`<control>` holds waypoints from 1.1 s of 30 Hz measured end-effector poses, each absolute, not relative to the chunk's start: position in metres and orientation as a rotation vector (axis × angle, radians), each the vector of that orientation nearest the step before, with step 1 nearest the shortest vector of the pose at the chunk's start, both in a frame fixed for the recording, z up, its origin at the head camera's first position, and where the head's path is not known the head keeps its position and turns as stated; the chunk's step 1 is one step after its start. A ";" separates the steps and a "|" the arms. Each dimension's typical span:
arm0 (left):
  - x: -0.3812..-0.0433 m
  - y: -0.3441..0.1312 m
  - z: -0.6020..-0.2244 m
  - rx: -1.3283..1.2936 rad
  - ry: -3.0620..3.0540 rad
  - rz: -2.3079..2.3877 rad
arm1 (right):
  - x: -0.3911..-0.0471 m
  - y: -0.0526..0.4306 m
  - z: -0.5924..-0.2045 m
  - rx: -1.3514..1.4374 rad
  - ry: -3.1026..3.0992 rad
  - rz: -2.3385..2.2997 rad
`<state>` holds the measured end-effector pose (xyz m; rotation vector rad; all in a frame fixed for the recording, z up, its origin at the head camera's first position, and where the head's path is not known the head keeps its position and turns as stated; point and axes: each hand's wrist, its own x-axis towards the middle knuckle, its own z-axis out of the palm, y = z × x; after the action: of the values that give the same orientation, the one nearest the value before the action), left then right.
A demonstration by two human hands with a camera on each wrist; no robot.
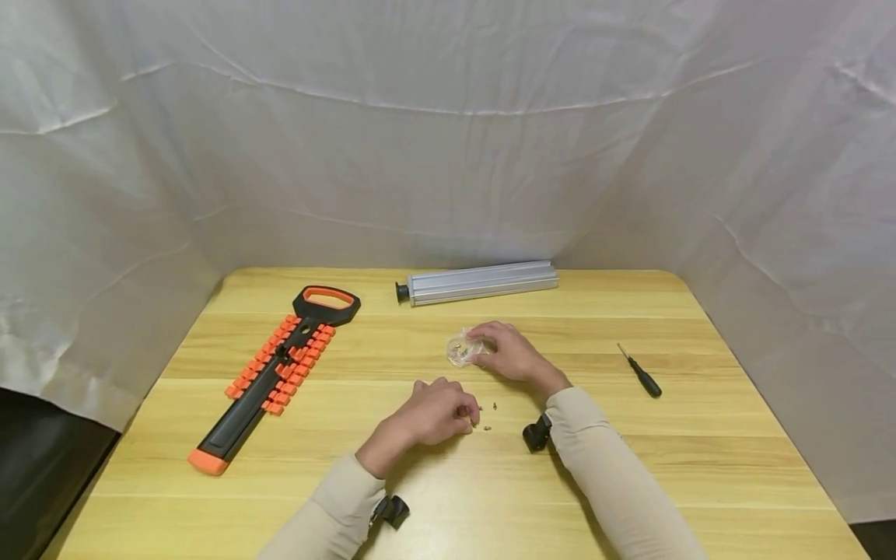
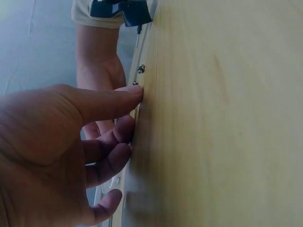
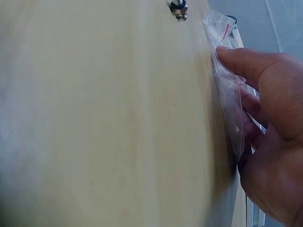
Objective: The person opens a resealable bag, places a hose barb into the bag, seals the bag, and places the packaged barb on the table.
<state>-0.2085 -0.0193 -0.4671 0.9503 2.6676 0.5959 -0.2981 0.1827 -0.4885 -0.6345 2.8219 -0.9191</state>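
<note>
My right hand (image 1: 511,352) holds a small clear plastic zip bag (image 1: 460,350) low over the table, thumb on the near side and fingers behind it. A red line runs along the bag (image 3: 228,101) in the right wrist view, and small brass-coloured pieces show inside it in the head view. My left hand (image 1: 435,412) is down at the tabletop, thumb and index tips together at a tiny brass-coloured screw (image 1: 474,425), its other fingers loosely curled. Close by lie a few more small screws (image 1: 488,428), one of them large in the right wrist view.
A black-and-orange tool (image 1: 252,404) with a loop handle and rows of orange blocks lies at the left. At the back lies a grey aluminium profile (image 1: 483,283) with a black knob. A black screwdriver (image 1: 644,377) lies on the right. Pale fabric (image 1: 448,155) surrounds the wooden table (image 1: 700,482).
</note>
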 end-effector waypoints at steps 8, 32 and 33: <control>-0.207 -0.015 -0.465 0.971 2.705 0.556 | -0.300 0.183 -0.488 -0.635 2.814 -0.939; -0.218 -0.021 -0.463 0.916 2.789 0.659 | -0.302 0.183 -0.491 -0.633 2.806 -0.944; -0.221 -0.022 -0.463 0.901 2.794 0.674 | -0.302 0.183 -0.491 -0.640 2.804 -0.948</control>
<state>-0.2213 -0.0224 -0.4628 0.9011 2.7943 0.6741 -0.3021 0.1830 -0.4909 -0.6404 2.8038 -0.9480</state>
